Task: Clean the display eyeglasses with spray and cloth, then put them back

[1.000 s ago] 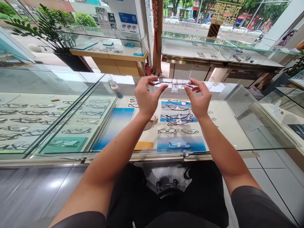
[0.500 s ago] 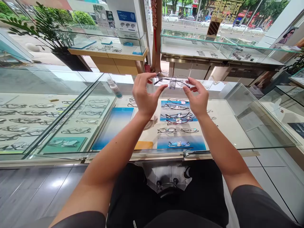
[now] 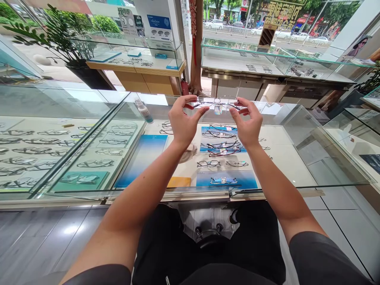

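Observation:
Both hands hold up one pair of thin-framed eyeglasses (image 3: 218, 102) above the far part of the glass counter. My left hand (image 3: 185, 118) pinches its left end between thumb and fingers. At the right end, my right hand (image 3: 247, 120) grips it the same way. A small sticker or tag hangs at the middle of the frame. Below, inside the display case, several pairs of glasses (image 3: 224, 152) lie on a blue mat. A crumpled pale cloth (image 3: 190, 152) is partly hidden behind my left wrist.
A spray bottle (image 3: 143, 111) stands on the counter left of my hands. A yellow cloth (image 3: 179, 182) and a blue tray (image 3: 142, 158) lie in the case. More eyeglasses fill the left display case (image 3: 38, 150). Other glass showcases (image 3: 243, 63) stand by the window.
The eyeglasses and both hands have come down slightly, and the frame is tilted a little differently. My hold on it stays the same.

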Motion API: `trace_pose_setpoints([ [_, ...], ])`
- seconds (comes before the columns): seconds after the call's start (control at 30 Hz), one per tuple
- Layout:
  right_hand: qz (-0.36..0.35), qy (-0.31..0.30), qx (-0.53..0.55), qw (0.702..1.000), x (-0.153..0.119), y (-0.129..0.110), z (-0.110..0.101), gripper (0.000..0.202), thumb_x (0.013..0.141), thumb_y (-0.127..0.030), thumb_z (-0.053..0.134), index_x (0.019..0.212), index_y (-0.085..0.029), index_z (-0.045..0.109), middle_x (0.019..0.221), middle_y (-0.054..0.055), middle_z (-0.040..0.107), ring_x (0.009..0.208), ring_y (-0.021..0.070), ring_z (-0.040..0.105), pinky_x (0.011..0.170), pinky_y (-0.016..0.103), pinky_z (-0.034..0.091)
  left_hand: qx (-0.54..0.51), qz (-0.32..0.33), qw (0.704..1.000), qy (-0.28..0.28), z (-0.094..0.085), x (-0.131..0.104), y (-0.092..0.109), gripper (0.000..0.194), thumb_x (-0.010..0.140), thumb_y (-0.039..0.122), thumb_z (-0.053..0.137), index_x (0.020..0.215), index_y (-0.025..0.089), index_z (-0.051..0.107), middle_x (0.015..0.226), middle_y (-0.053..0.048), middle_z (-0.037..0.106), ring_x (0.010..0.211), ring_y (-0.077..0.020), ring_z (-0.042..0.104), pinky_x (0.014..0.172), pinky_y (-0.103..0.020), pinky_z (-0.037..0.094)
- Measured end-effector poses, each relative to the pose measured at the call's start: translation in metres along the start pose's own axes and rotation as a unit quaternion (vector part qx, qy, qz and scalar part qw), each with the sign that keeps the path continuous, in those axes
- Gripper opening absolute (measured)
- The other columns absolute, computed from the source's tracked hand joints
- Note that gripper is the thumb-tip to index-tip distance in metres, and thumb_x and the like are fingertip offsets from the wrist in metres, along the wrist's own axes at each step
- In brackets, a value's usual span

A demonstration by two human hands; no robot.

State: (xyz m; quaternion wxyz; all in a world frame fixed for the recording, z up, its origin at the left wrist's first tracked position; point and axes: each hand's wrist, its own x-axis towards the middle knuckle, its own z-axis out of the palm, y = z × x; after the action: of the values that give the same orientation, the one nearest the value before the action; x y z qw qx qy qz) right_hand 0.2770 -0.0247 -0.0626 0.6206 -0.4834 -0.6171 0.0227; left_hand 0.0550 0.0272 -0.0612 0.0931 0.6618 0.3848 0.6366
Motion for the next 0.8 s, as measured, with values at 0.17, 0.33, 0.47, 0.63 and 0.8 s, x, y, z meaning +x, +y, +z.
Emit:
trace_pose_setpoints([
  [0.17,-0.014,0.004,-0.011,1.0,-0.001,-0.004,-0.001,0.052,0.101,-0.073,0.068,0.137,-0.036,0.073,0.131,0.007,0.079,0.109,0.0276,0.077,0.1,0.05,0.063,-0.009,-0.01,1.0,-0.008,0.002,-0.001,-0.003,0.048,0.089,0.068,0.086,0.116,0.028,0.077,0.118,-0.009,0.083,0.091,-0.0231,0.074,0.077,-0.039,0.055],
  [0.33,-0.015,-0.008,-0.018,1.0,-0.001,0.0,0.0,0.049,0.103,-0.068,0.068,0.14,-0.036,0.072,0.132,0.007,0.08,0.11,0.0273,0.077,0.098,0.049,0.063,0.02,0.02,0.999,0.017,0.0,-0.002,-0.001,0.051,0.09,0.068,0.085,0.12,0.028,0.076,0.119,-0.01,0.08,0.098,-0.0256,0.072,0.079,-0.04,0.054],
  [0.47,-0.006,-0.021,0.007,1.0,0.0,0.006,0.002,0.047,0.103,-0.064,0.07,0.139,-0.035,0.073,0.131,0.008,0.082,0.113,0.0269,0.076,0.097,0.047,0.063,0.036,0.045,0.997,0.044,-0.001,-0.002,0.002,0.055,0.088,0.071,0.085,0.12,0.028,0.075,0.116,-0.008,0.078,0.1,-0.0266,0.07,0.085,-0.042,0.054],
  [0.63,0.007,-0.023,0.004,1.0,0.0,0.006,0.001,0.046,0.102,-0.063,0.072,0.138,-0.034,0.075,0.13,0.007,0.082,0.109,0.025,0.077,0.095,0.045,0.064,0.004,0.009,1.0,0.027,0.0,-0.001,0.001,0.054,0.086,0.07,0.087,0.118,0.028,0.076,0.117,-0.008,0.079,0.097,-0.0253,0.071,0.08,-0.04,0.053],
  [0.8,0.035,-0.032,0.078,0.996,0.003,0.004,0.0,0.048,0.102,-0.068,0.066,0.133,-0.032,0.078,0.127,0.007,0.082,0.105,0.0237,0.078,0.093,0.044,0.064,-0.039,-0.036,0.998,-0.016,0.002,0.005,-0.013,0.05,0.087,0.067,0.088,0.118,0.029,0.077,0.12,-0.009,0.08,0.097,-0.0235,0.074,0.071,-0.037,0.051],
])
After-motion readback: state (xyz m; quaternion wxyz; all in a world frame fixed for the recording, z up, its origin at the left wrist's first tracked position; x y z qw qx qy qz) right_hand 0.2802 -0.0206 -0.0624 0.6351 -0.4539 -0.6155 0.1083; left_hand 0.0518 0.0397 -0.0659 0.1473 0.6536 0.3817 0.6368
